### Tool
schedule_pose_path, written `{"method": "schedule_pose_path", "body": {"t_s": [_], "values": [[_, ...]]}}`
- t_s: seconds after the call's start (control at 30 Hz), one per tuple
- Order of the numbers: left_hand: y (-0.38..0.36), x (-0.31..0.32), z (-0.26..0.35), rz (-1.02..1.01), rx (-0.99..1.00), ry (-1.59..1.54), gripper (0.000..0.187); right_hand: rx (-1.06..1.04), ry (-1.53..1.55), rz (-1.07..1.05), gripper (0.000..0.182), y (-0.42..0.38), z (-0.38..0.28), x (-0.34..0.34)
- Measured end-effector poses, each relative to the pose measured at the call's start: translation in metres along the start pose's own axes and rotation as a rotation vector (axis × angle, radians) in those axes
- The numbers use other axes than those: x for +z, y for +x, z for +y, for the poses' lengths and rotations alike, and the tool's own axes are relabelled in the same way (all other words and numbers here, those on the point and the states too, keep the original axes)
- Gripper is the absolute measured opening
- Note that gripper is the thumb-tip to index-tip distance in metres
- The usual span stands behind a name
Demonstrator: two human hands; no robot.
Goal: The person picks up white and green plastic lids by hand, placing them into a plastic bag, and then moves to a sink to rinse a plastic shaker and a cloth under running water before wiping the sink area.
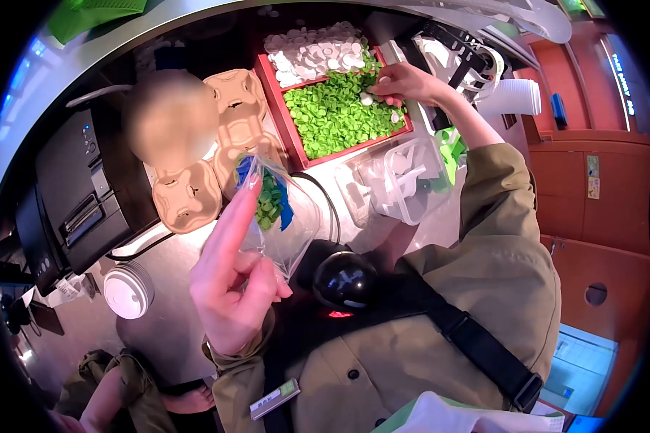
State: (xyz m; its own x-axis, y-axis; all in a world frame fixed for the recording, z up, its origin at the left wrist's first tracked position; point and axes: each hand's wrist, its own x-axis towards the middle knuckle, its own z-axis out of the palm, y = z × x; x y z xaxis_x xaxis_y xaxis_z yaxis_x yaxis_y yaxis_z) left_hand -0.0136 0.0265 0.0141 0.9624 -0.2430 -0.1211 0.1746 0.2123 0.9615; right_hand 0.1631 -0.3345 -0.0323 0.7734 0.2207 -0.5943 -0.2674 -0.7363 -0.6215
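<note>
A clear plastic bag (296, 224) holding green pieces and something blue hangs from my left hand (235, 281). The index finger of that hand points up along the bag's opening while the other fingers are curled on its edge. My right hand (401, 83) is over the right side of a red divided box (290, 130), its fingers pinched together at the green pieces (332, 119). What those fingers hold, if anything, is hidden. White pieces (314, 54) fill the box's far compartment, and a few white ones lie among the green near my right fingertips.
Cardboard cup carriers (188, 198) lie left of the box. A black printer (87, 184) and a lidded paper cup (128, 290) are at the left. A clear container (408, 180) with white items stands right of centre. Another person's arm (108, 397) shows at the lower left.
</note>
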Motion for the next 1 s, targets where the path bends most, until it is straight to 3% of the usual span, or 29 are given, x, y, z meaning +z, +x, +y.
{"method": "schedule_pose_path", "body": {"t_s": [0.2, 0.3, 0.4, 0.43, 0.53, 0.67, 0.77, 0.87, 0.93, 1.0], "values": [[0.0, 0.0, -0.001, 0.002, 0.052, 0.011, 0.06, -0.051, -0.052, 0.073, 0.022, -0.005, 0.001, -0.001], [0.0, -0.001, -0.002, -0.013, 0.061, 0.012, 0.059, 0.035, -0.102, 0.141, 0.023, -0.012, -0.01, 0.0], [0.0, -0.003, -0.002, -0.022, 0.057, 0.029, 0.059, -0.232, -0.569, 0.412, 0.017, -0.008, -0.003, 0.009], [0.0, -0.003, -0.003, -0.023, 0.064, 0.025, 0.058, -0.305, -0.565, 0.465, 0.014, -0.007, -0.002, 0.017], [0.0, -0.003, -0.004, -0.03, 0.086, 0.02, 0.058, -0.412, -0.773, 0.441, 0.015, -0.007, 0.005, 0.046], [0.0, -0.002, -0.006, -0.028, 0.079, -0.001, 0.057, -0.22, -1.013, 0.398, 0.013, -0.008, -0.001, 0.066], [-0.001, 0.0, -0.003, -0.011, 0.039, 0.031, 0.057, -0.215, -1.11, 0.387, 0.016, -0.011, -0.006, 0.067], [-0.001, 0.002, -0.001, 0.005, 0.011, 0.041, 0.057, -0.176, -1.006, 0.335, 0.018, -0.016, -0.018, 0.06], [-0.001, 0.0, -0.002, 0.001, 0.021, 0.028, 0.058, -0.423, -0.793, 0.435, 0.022, -0.015, -0.027, 0.047], [0.0, -0.002, -0.005, -0.031, 0.055, 0.015, 0.059, -0.112, -0.377, 0.272, 0.023, -0.01, -0.056, 0.034]]}}
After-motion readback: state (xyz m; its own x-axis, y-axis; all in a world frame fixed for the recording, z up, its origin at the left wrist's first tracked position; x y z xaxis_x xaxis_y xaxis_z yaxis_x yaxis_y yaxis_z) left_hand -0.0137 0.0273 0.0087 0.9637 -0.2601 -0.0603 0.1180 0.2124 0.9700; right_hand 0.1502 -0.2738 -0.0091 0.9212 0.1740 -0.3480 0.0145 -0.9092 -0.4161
